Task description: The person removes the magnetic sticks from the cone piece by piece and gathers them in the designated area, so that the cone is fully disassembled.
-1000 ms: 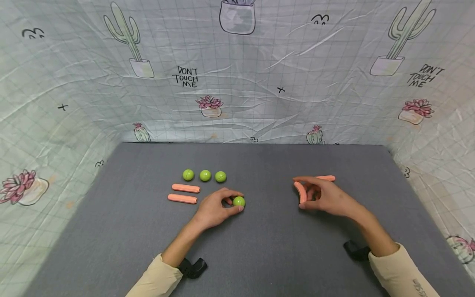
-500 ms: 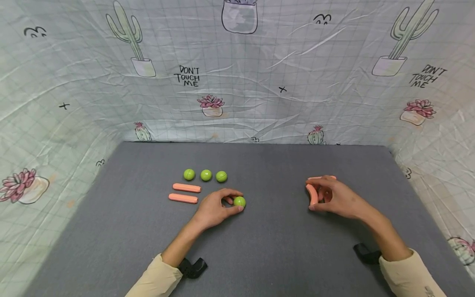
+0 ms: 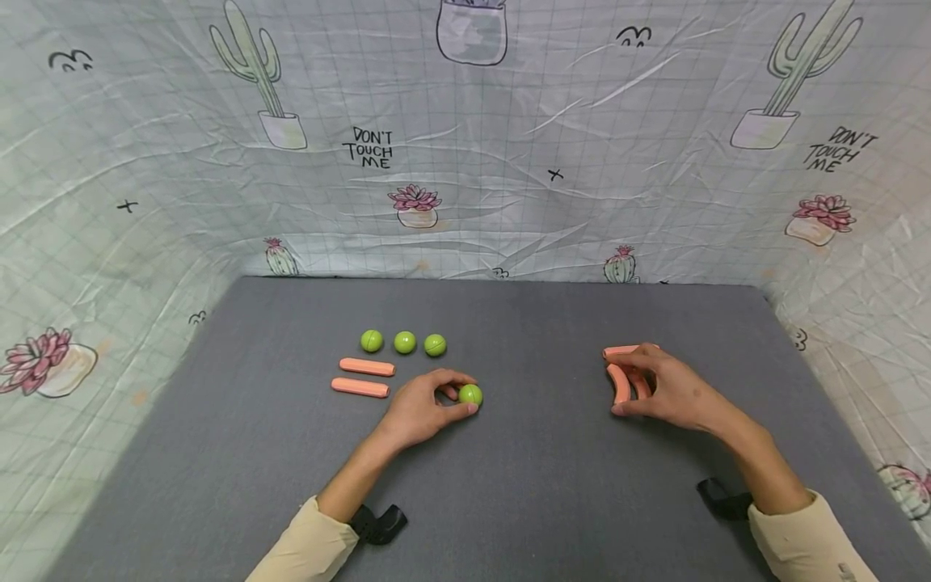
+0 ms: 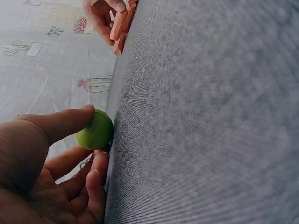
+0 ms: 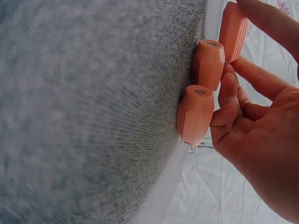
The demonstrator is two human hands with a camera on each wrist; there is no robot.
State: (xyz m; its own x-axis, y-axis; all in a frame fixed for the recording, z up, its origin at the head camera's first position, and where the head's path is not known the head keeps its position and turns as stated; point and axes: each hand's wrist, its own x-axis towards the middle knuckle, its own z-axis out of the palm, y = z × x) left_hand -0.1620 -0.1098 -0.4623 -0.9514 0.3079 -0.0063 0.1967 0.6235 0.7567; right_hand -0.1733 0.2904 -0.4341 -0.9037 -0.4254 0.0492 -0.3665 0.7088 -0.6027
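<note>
My left hand (image 3: 425, 410) pinches a green ball (image 3: 470, 394) between thumb and forefinger, at the table surface. The ball (image 4: 96, 130) shows a seam in the left wrist view. Over at the right, my right hand (image 3: 672, 390) pinches a curved orange magnetic rod (image 3: 620, 384) by its two ends. This ridged rod (image 5: 233, 32) looks slightly raised off the table in the right wrist view. A second curved orange rod (image 3: 640, 384) lies under the same hand's fingers. Just behind is a straight orange rod (image 3: 618, 352), partly hidden by that hand.
Three green balls (image 3: 405, 342) form a row on the grey table (image 3: 524, 501), left of centre. In front of them lie two straight orange rods (image 3: 367, 367), side by side. A printed sheet (image 3: 480, 145) hangs round the table's back and sides.
My right hand has moved right with the curved rod, up to the other orange rods, and slowed there. The left hand and its ball have stayed in place.
</note>
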